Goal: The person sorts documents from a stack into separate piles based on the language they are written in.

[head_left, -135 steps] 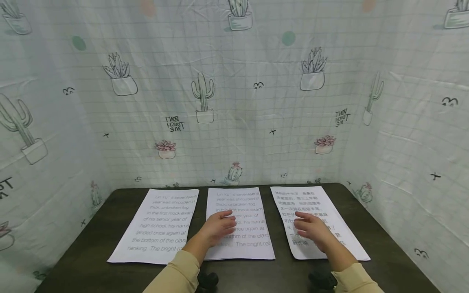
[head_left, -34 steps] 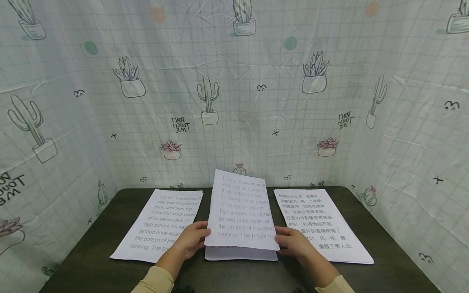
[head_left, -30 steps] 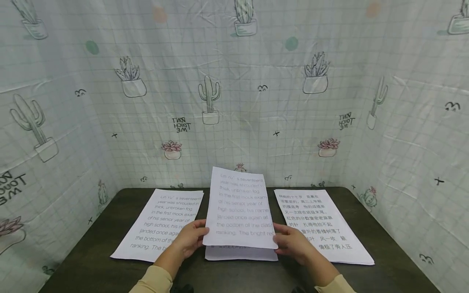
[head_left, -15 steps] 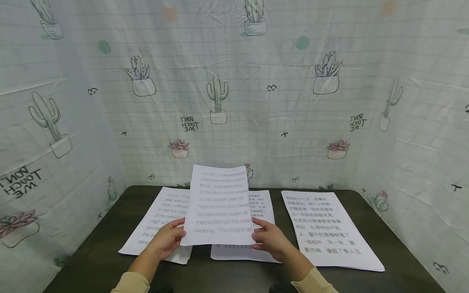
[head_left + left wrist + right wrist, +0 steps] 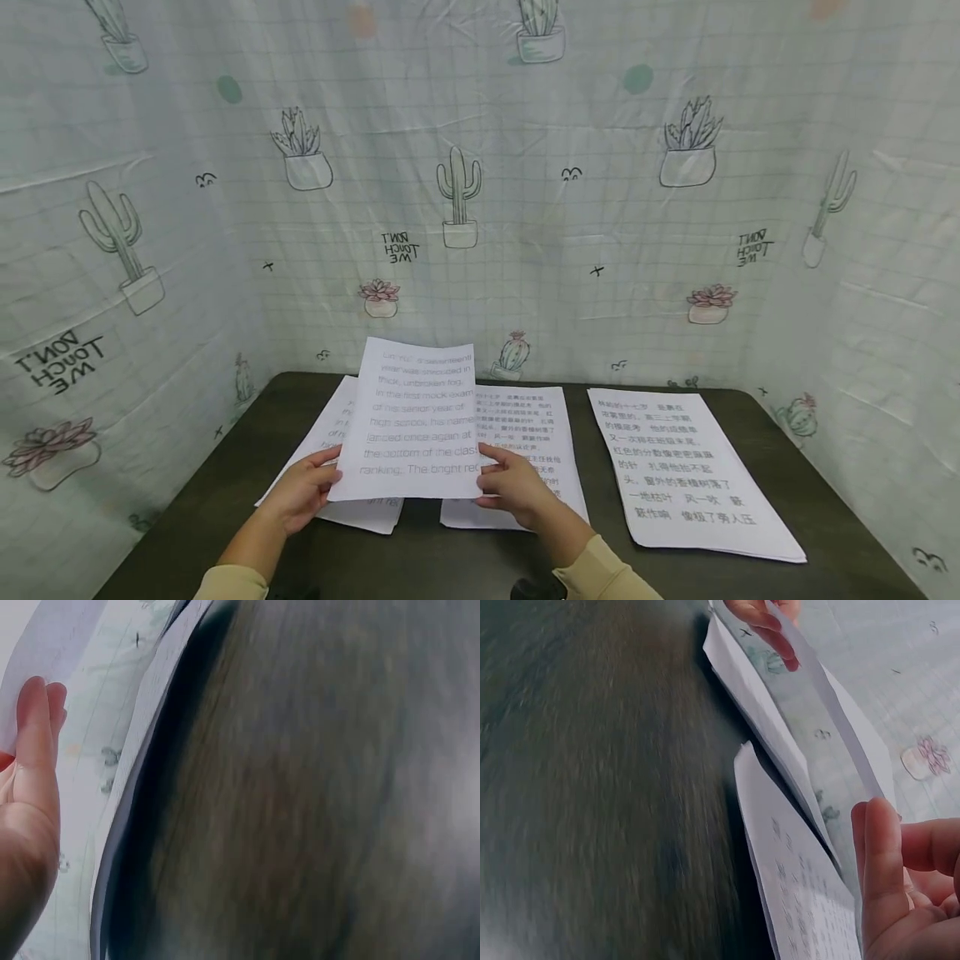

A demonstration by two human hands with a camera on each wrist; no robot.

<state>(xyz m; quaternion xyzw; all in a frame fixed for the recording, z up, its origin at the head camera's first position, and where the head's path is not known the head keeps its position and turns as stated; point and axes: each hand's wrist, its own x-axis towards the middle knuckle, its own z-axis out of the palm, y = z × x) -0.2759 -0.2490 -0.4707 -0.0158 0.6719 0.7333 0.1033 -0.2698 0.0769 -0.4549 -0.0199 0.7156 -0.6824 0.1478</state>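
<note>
Right hand pinching a raised sheet

Below the sheet, two paper stacks lie on the dark table; another hand grips its far edge.

Printed sheet, lifted, tilted upright

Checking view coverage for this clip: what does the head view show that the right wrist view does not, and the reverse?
Only the head view shows the right pile of Chinese text, the cactus-print curtain in full, and the printed face of the lifted sheet.

Only the right wrist view shows that sheet edge-on, clear of the left pile below.

Both show the left hand and right hand pinching the sheet, the middle pile, and the dark table.
</note>
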